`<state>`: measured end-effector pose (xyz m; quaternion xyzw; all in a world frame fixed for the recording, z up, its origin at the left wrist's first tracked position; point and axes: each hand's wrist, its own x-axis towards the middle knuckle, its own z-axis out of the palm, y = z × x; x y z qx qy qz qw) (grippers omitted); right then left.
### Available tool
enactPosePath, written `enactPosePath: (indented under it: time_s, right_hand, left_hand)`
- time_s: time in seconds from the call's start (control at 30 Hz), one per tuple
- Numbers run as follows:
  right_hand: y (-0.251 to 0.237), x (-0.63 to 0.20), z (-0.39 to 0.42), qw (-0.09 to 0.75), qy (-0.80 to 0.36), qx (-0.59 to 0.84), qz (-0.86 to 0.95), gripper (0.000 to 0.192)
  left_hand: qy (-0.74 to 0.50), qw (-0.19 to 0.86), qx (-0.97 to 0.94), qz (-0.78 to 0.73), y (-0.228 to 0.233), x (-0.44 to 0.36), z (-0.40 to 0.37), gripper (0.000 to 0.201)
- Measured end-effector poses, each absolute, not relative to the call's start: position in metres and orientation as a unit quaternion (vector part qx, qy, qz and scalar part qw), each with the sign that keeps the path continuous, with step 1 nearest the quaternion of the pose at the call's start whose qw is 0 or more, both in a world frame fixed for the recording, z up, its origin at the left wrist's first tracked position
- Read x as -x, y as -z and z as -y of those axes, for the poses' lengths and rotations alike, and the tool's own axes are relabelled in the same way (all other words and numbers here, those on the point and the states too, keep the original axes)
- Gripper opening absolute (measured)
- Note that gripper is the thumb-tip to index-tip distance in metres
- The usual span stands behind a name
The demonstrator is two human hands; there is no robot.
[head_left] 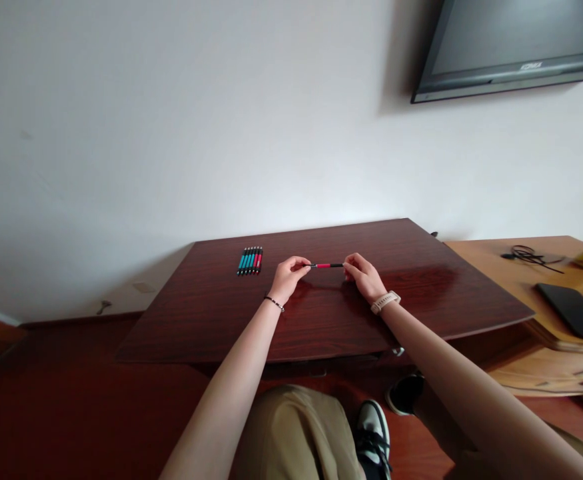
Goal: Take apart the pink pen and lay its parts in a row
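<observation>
Pinching a red pen (329, 265) by its ends, the left hand (287, 277) and right hand (365, 275) keep it level just above the desk (421, 293), fingers closed on it; more pens (250, 261) lie in a row to the left.

One red pen (329, 265) is pinched between two hands, the left hand (287, 277) and the right hand (364, 275). Left of the left hand lies a row of about six pens (250, 261), mostly teal, some red.
</observation>
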<state>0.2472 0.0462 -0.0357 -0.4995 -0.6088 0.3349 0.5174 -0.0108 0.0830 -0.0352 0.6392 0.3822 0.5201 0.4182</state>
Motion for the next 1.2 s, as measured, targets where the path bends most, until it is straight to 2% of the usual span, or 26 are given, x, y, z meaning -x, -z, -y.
enactPosePath:
  time_s: [0.3, 0.83, 1.0, 1.2]
  right_hand:
    - [0.0317, -0.2459, -0.0434, 0.507, -0.325, 0.518, 0.608, 0.025]
    - [0.0338, -0.2523, -0.0424, 0.471, -0.259, 0.542, 0.646, 0.055]
    - [0.0321, -0.2495, -0.0404, 0.48, -0.296, 0.524, 0.638, 0.061]
    - [0.0282, -0.2428, -0.0405, 0.528, -0.358, 0.477, 0.605, 0.057]
  left_hand:
    - [-0.518, 0.429, -0.636, -0.378, 0.0351, 0.0096, -0.0825, 0.024]
    - [-0.496, 0.407, -0.665, -0.382, 0.0289, 0.0062, -0.0783, 0.024]
    - [-0.494, 0.395, -0.676, -0.377, 0.0267, 0.0059, -0.0769, 0.022]
    - [-0.461, 0.42, -0.685, -0.378, 0.0292, 0.0041, -0.0775, 0.028]
